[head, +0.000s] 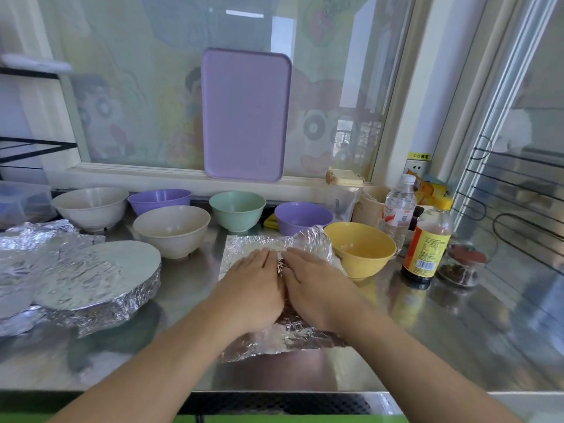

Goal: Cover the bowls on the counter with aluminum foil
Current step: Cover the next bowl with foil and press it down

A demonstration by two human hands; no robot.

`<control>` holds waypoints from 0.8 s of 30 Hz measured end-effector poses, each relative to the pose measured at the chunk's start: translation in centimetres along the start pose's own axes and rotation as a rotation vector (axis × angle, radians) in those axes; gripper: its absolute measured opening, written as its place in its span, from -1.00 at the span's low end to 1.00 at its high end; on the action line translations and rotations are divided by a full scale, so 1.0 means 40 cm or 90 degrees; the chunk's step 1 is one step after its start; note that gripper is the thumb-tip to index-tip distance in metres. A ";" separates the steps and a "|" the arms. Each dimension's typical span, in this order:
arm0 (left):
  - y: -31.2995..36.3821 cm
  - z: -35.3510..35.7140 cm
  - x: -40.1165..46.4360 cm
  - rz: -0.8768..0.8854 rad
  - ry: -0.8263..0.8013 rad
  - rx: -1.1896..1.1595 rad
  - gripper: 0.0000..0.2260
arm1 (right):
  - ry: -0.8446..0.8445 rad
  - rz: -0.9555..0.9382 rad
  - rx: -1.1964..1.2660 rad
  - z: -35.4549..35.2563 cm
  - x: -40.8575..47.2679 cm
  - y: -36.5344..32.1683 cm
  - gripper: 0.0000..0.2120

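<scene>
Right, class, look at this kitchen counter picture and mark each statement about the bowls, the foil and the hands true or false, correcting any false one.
1. Both hands, left hand and right hand, press flat on a crinkled aluminium foil sheet. True.
2. The yellow plastic bowl is already covered with foil. False: it stands open, right of the sheet.
3. A foil-covered round dish sits at the left of the steel counter. True.
4. The lilac rectangular tray lies flat on the counter. False: it leans upright against the window.
5. The mint green bowl is uncovered. True.
</scene>
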State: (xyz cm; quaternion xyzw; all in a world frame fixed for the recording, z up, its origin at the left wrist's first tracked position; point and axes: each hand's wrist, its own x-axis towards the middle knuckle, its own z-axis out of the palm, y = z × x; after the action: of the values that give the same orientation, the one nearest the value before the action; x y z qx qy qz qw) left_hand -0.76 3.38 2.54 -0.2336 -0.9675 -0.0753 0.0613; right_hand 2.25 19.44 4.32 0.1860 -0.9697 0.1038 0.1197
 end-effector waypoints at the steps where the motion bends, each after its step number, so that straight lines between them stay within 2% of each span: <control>1: -0.001 0.009 0.002 -0.002 -0.005 0.008 -0.37 | -0.017 -0.017 -0.043 0.024 0.005 0.013 -0.51; 6: -0.012 0.016 -0.011 0.113 0.108 0.068 -0.39 | -0.001 -0.030 -0.125 0.071 0.005 0.049 -0.58; 9: -0.033 0.028 -0.005 0.143 0.098 0.098 -0.54 | -0.013 -0.045 -0.133 0.069 0.020 0.052 -0.49; 11: -0.036 0.025 -0.001 0.148 0.096 0.110 -0.55 | -0.041 -0.038 -0.101 0.069 0.040 0.054 -0.43; 14: -0.038 0.024 0.004 0.157 0.087 0.136 -0.54 | -0.089 -0.022 -0.067 0.063 0.052 0.049 -0.44; 16: -0.044 0.018 0.007 0.159 0.081 0.127 -0.54 | -0.052 -0.020 -0.064 0.062 0.048 0.041 -0.45; 18: -0.052 0.022 0.008 0.169 0.083 0.134 -0.54 | -0.011 0.049 -0.026 0.057 0.044 0.030 -0.49; 20: -0.048 0.029 0.007 0.183 0.087 0.132 -0.48 | -0.015 0.101 -0.020 0.050 0.050 0.022 -0.54; 22: -0.045 0.023 0.022 0.104 0.111 -0.001 -0.41 | -0.011 0.075 -0.038 0.048 0.061 0.020 -0.49; 24: -0.036 0.015 0.044 0.029 0.091 -0.079 -0.51 | -0.042 0.040 -0.055 0.056 0.073 0.029 -0.36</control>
State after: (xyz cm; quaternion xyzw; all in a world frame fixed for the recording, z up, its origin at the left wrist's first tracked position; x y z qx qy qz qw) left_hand -3.05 3.02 2.04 -0.2528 -0.9486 -0.1504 0.1171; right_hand -1.26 18.98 2.79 0.1534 -0.9820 0.0591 0.0926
